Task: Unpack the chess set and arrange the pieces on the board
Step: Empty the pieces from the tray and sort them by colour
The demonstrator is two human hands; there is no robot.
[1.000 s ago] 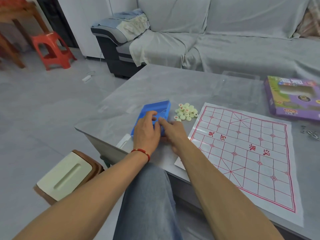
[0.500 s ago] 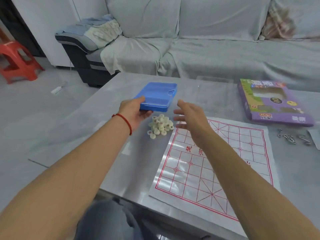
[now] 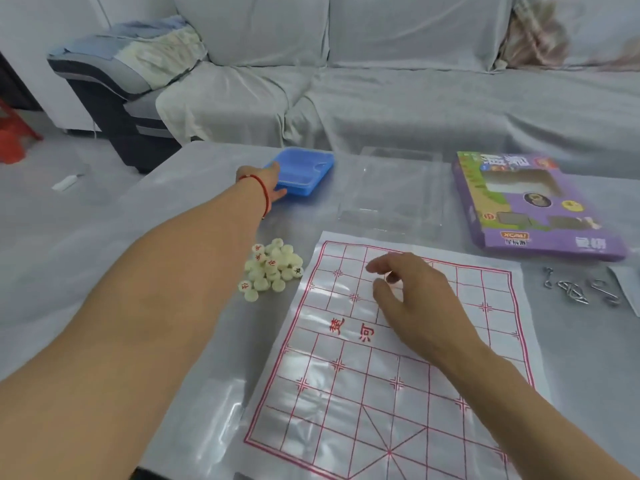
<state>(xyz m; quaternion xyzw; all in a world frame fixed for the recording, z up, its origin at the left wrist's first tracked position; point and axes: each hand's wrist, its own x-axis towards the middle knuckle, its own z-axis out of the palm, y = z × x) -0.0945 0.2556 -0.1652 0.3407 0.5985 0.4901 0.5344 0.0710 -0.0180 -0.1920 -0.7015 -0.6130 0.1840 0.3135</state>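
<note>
A white sheet board (image 3: 398, 375) with a red grid lies on the grey table. Left of its far corner sits a heap of several pale round chess pieces (image 3: 272, 268), some with red or dark characters showing. The blue plastic case (image 3: 304, 173) rests at the table's far edge. My left hand (image 3: 266, 183), stretched far out, holds the case's near left corner. My right hand (image 3: 412, 296) hovers over the board's far half, fingers loosely curled, holding nothing.
A clear plastic tray (image 3: 391, 192) lies right of the blue case. A purple game box (image 3: 530, 206) sits at the far right, with metal wire puzzles (image 3: 571, 289) near it. A grey covered sofa (image 3: 381, 81) stands behind the table.
My left hand carried the blue case from the near left edge, up over the pieces, to the table's far edge. My right hand let go of it and came over the board.
</note>
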